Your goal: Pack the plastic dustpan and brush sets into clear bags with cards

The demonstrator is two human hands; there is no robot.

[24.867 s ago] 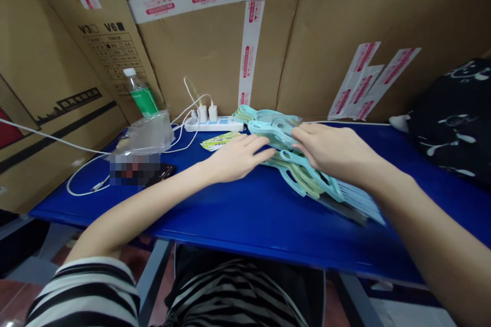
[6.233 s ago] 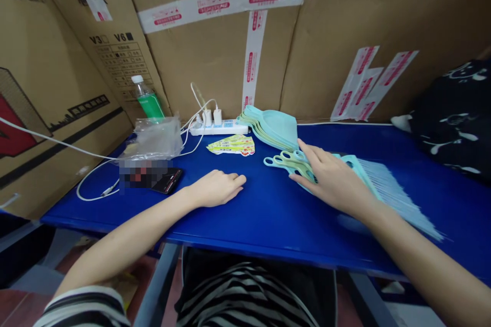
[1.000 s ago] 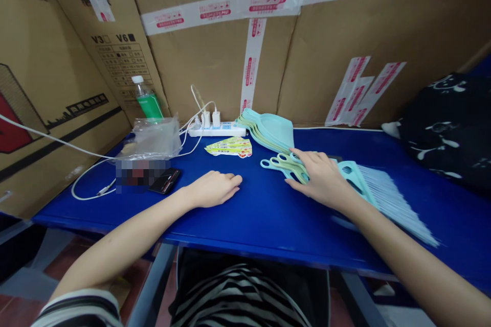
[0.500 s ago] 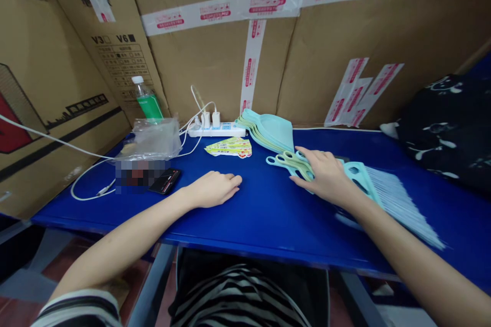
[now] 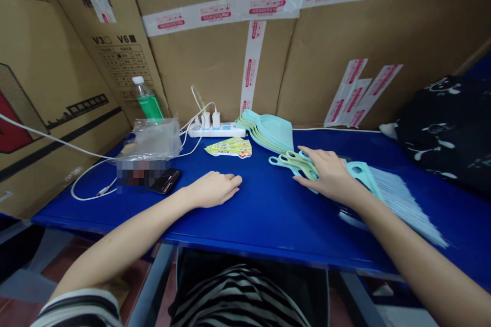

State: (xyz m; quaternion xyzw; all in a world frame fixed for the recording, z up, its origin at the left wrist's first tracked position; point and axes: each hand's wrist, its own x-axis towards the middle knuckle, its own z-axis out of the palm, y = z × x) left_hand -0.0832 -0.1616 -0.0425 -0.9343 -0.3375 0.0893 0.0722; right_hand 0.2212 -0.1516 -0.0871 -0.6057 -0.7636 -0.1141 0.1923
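Observation:
My right hand (image 5: 330, 172) lies over the handles of several hand brushes (image 5: 297, 163), in light blue and pale green, with its thumb and fingers around them. The pale bristles (image 5: 402, 204) of the brushes fan out to the right, past my wrist. Just behind the handles is a stack of small dustpans (image 5: 272, 130), light blue on top and green below. My left hand (image 5: 213, 189) rests on the blue table, fingers curled together, with nothing visible in it. Beyond it lie several printed label strips (image 5: 229, 147), fanned out flat.
A power strip (image 5: 218, 130) with plugged chargers and white cables stands along the cardboard wall (image 5: 215, 66). At left are a bottle (image 5: 148, 99), clear plastic bags (image 5: 153, 138) and a black phone (image 5: 164, 181). Dark patterned fabric (image 5: 441, 133) sits at the right.
My right hand and the brushes have shifted slightly to the right. My left hand, the dustpans and the label strips have stayed where they were.

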